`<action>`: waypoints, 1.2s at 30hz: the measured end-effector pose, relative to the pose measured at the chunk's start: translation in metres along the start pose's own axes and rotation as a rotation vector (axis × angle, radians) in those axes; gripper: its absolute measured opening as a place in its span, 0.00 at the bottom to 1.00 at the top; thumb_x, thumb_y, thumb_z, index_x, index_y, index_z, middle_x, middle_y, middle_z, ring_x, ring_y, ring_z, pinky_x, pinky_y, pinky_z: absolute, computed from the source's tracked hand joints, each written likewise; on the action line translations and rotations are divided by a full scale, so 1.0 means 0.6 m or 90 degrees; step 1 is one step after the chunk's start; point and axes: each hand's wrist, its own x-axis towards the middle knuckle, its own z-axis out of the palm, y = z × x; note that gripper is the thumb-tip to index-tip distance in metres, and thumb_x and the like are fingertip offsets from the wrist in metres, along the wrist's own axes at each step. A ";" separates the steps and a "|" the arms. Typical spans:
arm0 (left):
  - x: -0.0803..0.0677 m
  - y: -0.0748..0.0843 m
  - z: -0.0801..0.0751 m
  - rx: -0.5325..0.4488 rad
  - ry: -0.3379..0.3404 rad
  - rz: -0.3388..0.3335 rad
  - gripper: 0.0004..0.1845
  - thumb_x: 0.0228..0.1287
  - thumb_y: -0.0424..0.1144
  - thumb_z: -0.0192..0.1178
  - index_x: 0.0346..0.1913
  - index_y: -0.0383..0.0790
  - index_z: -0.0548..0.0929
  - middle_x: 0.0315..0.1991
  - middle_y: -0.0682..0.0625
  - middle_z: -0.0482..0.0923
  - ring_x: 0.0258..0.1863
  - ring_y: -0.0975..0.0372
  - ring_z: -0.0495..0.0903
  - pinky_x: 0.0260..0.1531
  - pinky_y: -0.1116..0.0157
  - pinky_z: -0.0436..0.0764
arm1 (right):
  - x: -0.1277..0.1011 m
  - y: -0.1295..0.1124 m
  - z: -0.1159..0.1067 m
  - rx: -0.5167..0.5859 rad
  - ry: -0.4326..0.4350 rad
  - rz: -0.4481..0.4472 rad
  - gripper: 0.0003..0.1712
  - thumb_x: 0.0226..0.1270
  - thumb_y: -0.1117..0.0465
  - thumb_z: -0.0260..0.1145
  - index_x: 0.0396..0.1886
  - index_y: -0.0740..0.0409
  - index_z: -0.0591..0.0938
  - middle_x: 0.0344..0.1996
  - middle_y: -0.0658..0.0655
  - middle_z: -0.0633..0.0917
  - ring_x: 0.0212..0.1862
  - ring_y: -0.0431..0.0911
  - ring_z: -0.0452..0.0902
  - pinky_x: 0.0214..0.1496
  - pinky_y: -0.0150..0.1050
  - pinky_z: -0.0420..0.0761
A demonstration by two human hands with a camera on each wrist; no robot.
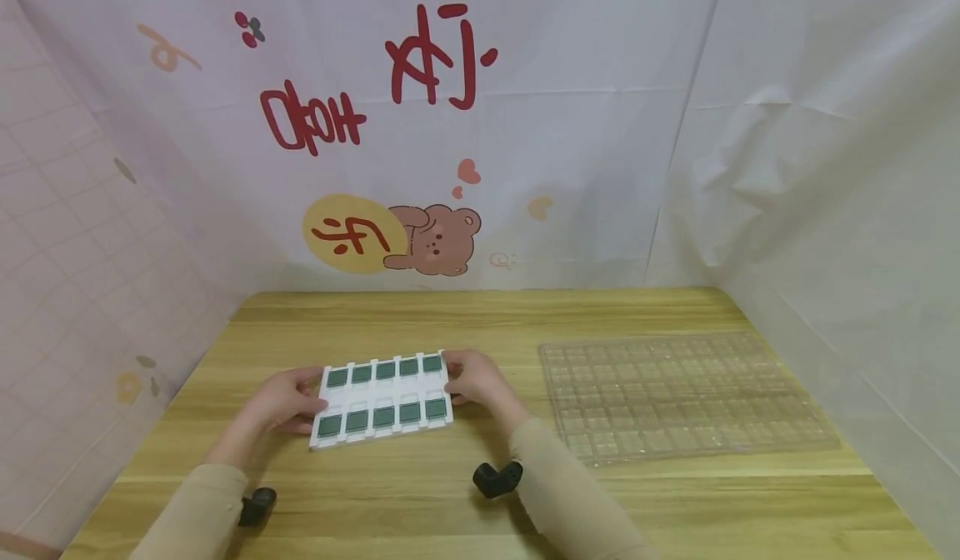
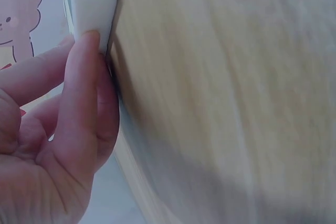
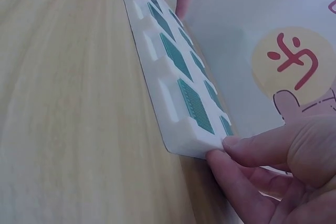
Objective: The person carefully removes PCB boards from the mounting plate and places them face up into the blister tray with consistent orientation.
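A white tray (image 1: 352,397) carries two rows of green rectangular pieces (image 1: 383,417), each in its own slot. My left hand (image 1: 281,402) pinches the tray's left end, thumb on one face and fingers on the other. On the opposite short end, my right hand (image 1: 480,385) grips with thumb and fingers. From the right wrist, the tray's near end (image 3: 191,140) appears close over the wooden surface, tilted in that view. The left wrist view shows only a white corner (image 2: 94,3) between the fingertips.
A large transparent plastic tray (image 1: 675,397) with many square pockets lies on the right of the wooden table (image 1: 420,510). White printed cloth (image 1: 570,127) hangs behind the table and along both sides. A black device sits at each wrist.
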 end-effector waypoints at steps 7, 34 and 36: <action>0.002 0.007 0.011 -0.056 -0.022 0.013 0.40 0.62 0.22 0.62 0.73 0.22 0.53 0.38 0.38 0.71 0.29 0.56 0.79 0.29 0.59 0.87 | -0.004 0.006 -0.013 -0.008 0.001 0.006 0.35 0.57 0.80 0.67 0.66 0.67 0.74 0.55 0.67 0.78 0.37 0.49 0.80 0.31 0.37 0.86; 0.007 0.047 0.057 -0.068 -0.024 0.018 0.39 0.58 0.18 0.62 0.72 0.23 0.58 0.38 0.39 0.68 0.29 0.55 0.77 0.28 0.59 0.87 | -0.035 0.028 -0.058 -0.060 0.017 -0.003 0.35 0.58 0.79 0.67 0.67 0.70 0.71 0.56 0.68 0.78 0.39 0.50 0.80 0.30 0.35 0.86; 0.008 0.049 0.061 -0.060 -0.019 0.016 0.39 0.58 0.18 0.62 0.72 0.24 0.59 0.38 0.39 0.68 0.29 0.55 0.77 0.27 0.59 0.86 | -0.038 0.031 -0.061 -0.065 0.019 -0.005 0.35 0.58 0.79 0.67 0.67 0.70 0.71 0.56 0.69 0.78 0.37 0.49 0.80 0.30 0.35 0.86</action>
